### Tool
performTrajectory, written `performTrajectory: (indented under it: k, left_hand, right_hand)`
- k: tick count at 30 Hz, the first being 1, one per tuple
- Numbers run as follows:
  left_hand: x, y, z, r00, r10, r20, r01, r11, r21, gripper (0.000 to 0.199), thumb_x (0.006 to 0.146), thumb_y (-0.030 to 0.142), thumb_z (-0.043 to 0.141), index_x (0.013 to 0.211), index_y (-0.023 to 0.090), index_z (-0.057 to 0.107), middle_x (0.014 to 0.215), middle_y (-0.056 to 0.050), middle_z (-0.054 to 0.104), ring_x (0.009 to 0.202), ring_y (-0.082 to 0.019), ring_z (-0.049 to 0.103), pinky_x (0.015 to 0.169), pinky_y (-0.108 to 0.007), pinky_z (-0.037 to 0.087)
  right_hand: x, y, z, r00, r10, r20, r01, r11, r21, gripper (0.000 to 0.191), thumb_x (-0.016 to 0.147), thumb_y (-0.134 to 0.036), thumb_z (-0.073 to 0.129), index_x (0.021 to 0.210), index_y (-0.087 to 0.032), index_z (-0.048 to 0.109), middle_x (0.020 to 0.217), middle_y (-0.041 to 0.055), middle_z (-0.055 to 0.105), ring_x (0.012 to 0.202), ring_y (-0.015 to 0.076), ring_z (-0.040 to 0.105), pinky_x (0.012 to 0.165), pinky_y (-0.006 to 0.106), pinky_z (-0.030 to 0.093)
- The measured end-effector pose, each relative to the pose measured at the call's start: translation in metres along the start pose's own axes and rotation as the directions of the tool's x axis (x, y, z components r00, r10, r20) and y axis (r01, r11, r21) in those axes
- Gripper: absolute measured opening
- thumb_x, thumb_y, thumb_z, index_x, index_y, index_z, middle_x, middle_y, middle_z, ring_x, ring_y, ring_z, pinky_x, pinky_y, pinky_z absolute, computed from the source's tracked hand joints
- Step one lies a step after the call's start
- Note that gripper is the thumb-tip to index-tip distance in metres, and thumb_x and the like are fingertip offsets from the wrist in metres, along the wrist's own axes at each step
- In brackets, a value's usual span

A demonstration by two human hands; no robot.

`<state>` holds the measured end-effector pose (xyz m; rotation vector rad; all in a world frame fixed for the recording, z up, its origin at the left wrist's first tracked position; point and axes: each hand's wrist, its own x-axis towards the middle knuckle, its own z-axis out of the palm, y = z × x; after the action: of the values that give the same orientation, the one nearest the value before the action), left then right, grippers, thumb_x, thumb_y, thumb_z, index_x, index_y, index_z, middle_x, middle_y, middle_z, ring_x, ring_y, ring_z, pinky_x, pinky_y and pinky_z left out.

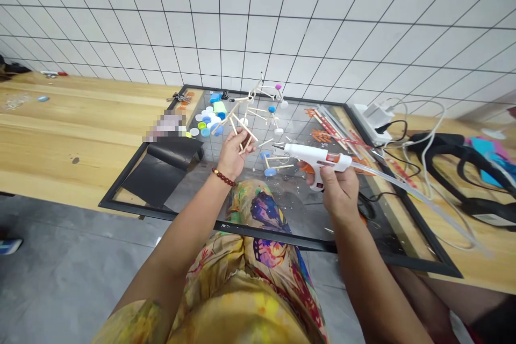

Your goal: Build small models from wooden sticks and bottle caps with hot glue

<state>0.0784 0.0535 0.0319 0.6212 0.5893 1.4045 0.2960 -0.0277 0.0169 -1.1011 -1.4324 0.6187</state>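
My left hand (236,151) is closed on a small frame of wooden sticks (233,121), held up above the glass panel (258,193). In my right hand (342,188) is a white hot glue gun (318,155), its nozzle aimed left toward the stick frame but apart from it. A long clear glue stick (403,192) runs out of the gun's back end. Beneath the nozzle lies a stick piece with blue bottle caps (271,172). Farther back stand more stick pieces with caps, one topped by a blue cap (271,109) and one by a magenta cap (278,87).
Loose bottle caps (205,132) and a black sheet (161,172) lie on the left of the black-framed panel. Orange pieces (321,135) and striped straws (328,128) are at right. Beyond them sit a power strip (368,123), white cables (433,134) and a black strap (439,156).
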Motion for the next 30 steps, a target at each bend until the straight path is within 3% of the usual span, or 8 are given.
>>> performTrajectory:
  k: [6,11,16,22,30]
  left_hand:
    - [0.001,0.002,-0.001,1.000,0.015,-0.024,-0.015,1.000,-0.002,0.009,0.085,0.012,0.069,0.081,0.017,0.063,0.074,0.001,0.068,0.068,-0.011,0.067,0.070,-0.026,0.053]
    - [0.002,0.004,-0.001,0.999,0.006,-0.036,-0.006,1.000,0.013,0.015,0.077,0.003,0.064,0.081,0.018,0.066,0.070,0.001,0.067,0.059,-0.008,0.058,0.059,-0.021,0.042]
    - [0.004,0.002,-0.001,1.000,0.020,-0.019,-0.021,1.000,-0.022,0.029,0.062,-0.006,0.056,0.076,0.016,0.070,0.070,0.001,0.064,0.065,-0.008,0.056,0.061,-0.021,0.040]
    - [0.006,-0.001,-0.003,0.998,0.045,-0.032,-0.044,0.999,0.003,0.017,0.067,0.003,0.076,0.072,0.017,0.069,0.067,0.004,0.062,0.063,-0.006,0.054,0.060,-0.021,0.037]
    - [0.005,-0.004,-0.004,1.000,-0.001,-0.030,0.001,1.000,-0.014,0.019,0.067,0.004,0.082,0.068,0.017,0.068,0.069,0.004,0.066,0.064,-0.006,0.058,0.063,-0.021,0.041]
  right_hand:
    - [-0.002,-0.007,0.005,1.000,0.013,-0.016,-0.012,0.999,0.039,0.035,0.092,-0.055,0.058,0.106,-0.023,0.061,0.083,0.0066,0.074,0.059,0.0192,0.065,0.046,0.029,0.044]
    - [-0.002,-0.007,0.010,0.999,0.037,-0.001,-0.037,0.999,0.019,0.040,0.091,-0.059,0.058,0.103,-0.022,0.064,0.078,0.0067,0.073,0.057,0.0192,0.064,0.048,0.031,0.047]
    - [-0.004,0.002,0.014,0.998,0.043,-0.044,-0.039,0.994,0.102,0.040,0.089,-0.057,0.062,0.106,-0.021,0.063,0.079,0.0056,0.073,0.056,0.0174,0.061,0.047,0.031,0.045]
    - [-0.007,0.009,0.014,1.000,0.031,-0.002,-0.031,0.999,0.038,0.038,0.092,-0.056,0.057,0.101,-0.021,0.066,0.071,0.0051,0.070,0.056,0.0189,0.061,0.048,0.032,0.044]
    - [-0.007,0.004,0.018,0.998,0.052,-0.022,-0.050,0.995,0.084,0.041,0.088,-0.060,0.062,0.104,-0.022,0.061,0.087,0.0086,0.076,0.055,0.0180,0.062,0.047,0.031,0.045]
